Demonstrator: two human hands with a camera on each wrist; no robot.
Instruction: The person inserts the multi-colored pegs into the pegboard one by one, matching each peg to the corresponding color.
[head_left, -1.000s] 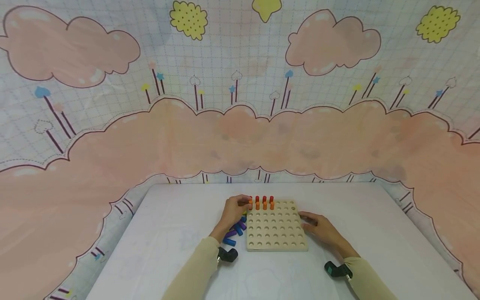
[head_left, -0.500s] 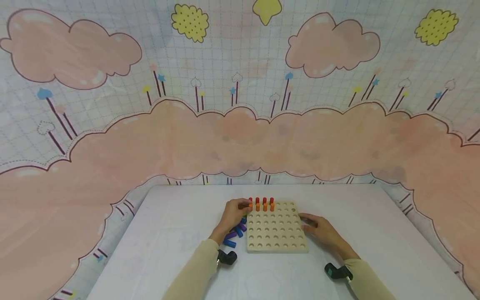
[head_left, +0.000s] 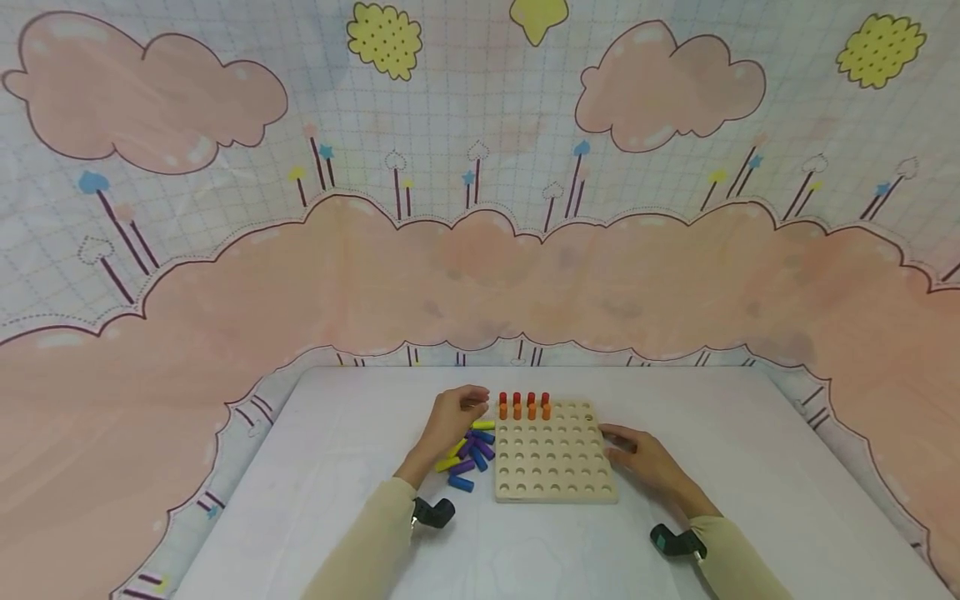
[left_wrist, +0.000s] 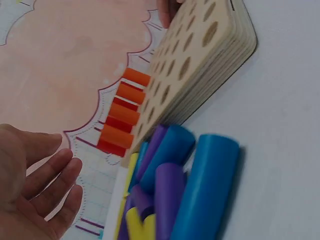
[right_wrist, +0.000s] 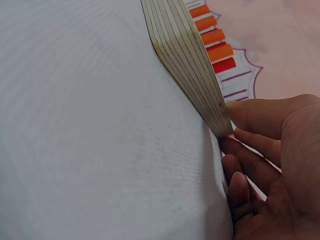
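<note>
A square wooden pegboard lies on the white table, with a row of red pegs at its far edge and orange pegs just in front of them. My left hand hovers past the board's far left corner, fingers loosely bent and nothing held. In the left wrist view its fingertips are apart from the orange pegs. At the board's right side, my right hand touches the edge with thumb and fingertips. The right wrist view shows the thumb against the layered edge.
Loose blue, purple and yellow pegs lie heaped against the board's left side, including a blue peg and a purple peg. A patterned cloth rises behind the table.
My left hand has let go of the leftmost orange peg, which stands in the board, and drawn back to the left, uncovering more loose pegs. The right hand stays at the board's edge.
</note>
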